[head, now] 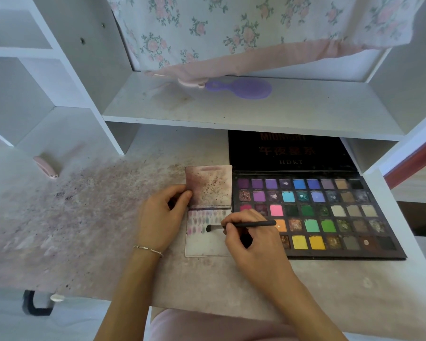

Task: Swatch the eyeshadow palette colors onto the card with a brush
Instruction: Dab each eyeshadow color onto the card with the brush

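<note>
Head view, right hand [253, 244] pinching brush [241, 225] on card [207, 244], left hand [161, 215] pinching card's flap, palette [330, 217] beside, purple hairbrush [241, 88] shelved.

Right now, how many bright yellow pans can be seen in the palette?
2. Both yellow pans sit side by side in the bottom row of the palette: one, the next. The right hand covers pans to their left, so more may be hidden.

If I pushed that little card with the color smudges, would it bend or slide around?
The card looks thin and flat, so it would probably bend easily and weigh very little. It likely slides too: the left hand holds its edge while the brush in the right hand touches it.
</note>
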Motion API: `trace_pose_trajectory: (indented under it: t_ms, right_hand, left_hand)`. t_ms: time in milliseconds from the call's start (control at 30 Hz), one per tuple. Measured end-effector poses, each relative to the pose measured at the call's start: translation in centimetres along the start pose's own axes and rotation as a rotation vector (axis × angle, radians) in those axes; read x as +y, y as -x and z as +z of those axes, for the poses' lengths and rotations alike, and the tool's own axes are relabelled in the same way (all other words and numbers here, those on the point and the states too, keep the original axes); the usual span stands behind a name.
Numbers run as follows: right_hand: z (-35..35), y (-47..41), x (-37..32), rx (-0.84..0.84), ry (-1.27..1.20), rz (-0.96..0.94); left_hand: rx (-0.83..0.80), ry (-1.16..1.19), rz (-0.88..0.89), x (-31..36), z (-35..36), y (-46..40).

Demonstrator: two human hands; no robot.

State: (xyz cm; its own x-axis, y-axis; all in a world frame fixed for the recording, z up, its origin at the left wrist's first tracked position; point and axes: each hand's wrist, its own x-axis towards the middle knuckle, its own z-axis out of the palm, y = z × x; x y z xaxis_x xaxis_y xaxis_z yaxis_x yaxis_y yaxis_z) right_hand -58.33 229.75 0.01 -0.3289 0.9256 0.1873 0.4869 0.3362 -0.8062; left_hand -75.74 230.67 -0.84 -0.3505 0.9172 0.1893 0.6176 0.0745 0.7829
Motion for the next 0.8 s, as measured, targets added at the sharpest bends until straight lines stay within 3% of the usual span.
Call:
trace_pose_trajectory:
  t_ms: [433, 667, 800]
  right_hand:
    - [0.01, 0.08, 0.13, 0.000, -0.008, -0.014]
    - [-0.23, -0.02, 0.37, 0.239, -0.160, -0.040]
    - [-0.29, 0.17, 0.35, 0.273, -0.208, -0.049]
  left_hand:
    - [0.000, -0.005, -0.009, -0.04, 0.02, 0.04]
    - [0.002, -0.008, -0.012, 0.00, 0.03, 0.02]
    - [-0.010, -0.014, -0.006, 0.04, -0.03, 0.01]
